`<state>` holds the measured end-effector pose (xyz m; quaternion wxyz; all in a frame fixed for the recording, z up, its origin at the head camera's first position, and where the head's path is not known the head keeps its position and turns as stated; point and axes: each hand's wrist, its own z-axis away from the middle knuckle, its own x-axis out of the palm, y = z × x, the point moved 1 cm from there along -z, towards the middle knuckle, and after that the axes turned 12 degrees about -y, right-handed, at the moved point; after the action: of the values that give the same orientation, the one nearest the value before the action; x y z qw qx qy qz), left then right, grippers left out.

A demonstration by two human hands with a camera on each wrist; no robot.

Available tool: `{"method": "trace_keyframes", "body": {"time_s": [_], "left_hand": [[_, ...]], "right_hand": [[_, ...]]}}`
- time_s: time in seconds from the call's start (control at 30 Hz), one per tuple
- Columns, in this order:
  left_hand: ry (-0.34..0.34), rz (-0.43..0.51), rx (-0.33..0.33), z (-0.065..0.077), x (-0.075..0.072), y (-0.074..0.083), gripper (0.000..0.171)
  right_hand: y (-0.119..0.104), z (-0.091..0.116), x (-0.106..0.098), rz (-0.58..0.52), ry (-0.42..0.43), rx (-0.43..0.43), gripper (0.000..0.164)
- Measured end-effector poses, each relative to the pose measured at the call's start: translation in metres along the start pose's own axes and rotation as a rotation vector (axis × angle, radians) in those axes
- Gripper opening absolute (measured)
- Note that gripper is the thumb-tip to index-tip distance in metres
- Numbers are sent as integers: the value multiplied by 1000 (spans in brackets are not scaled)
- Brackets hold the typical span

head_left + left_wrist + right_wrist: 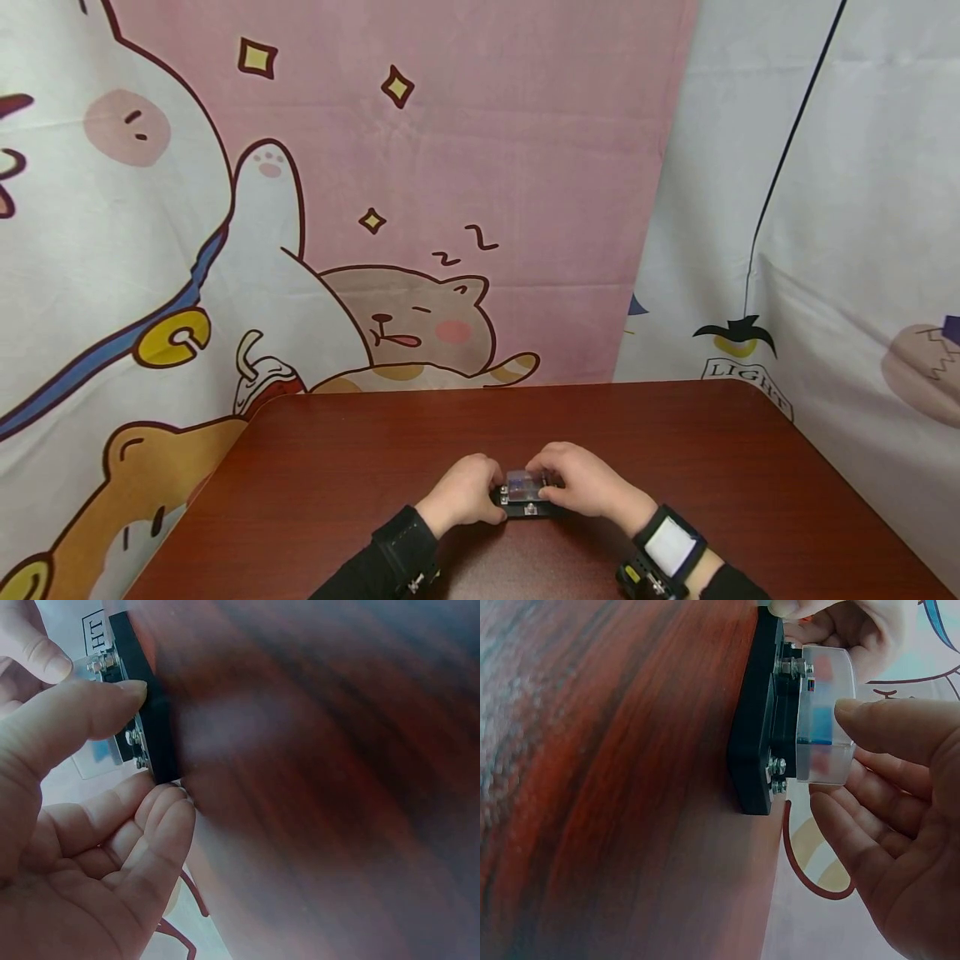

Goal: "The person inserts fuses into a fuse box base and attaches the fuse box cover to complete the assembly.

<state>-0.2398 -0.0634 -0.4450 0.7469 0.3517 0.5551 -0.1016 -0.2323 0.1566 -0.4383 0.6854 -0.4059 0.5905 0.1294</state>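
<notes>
A small electrical device has a black base, metal screw terminals and a clear plastic cover. It is at the middle of the table, between both hands. My left hand grips the left end of the base; in the left wrist view its thumb lies on the base's side, with fingertips at the end. My right hand pinches the clear cover, its thumb on one face and fingers behind, as the right wrist view shows. Blue and reddish parts show through the cover, which sits at the base.
The device is over a reddish-brown wooden table. Behind it hangs a cloth printed with cartoon animals. A black cord-like line runs down the white cloth at right. Each wrist carries a strapped-on camera.
</notes>
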Motion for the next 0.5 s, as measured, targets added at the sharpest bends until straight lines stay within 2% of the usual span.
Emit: {"method": "trace_keyframes", "body": {"time_s": [0.5], "left_hand": [[-10,1,-24,1,-2,4,35]], "right_hand": [[-3,1,0,34,19,-2,26]]}}
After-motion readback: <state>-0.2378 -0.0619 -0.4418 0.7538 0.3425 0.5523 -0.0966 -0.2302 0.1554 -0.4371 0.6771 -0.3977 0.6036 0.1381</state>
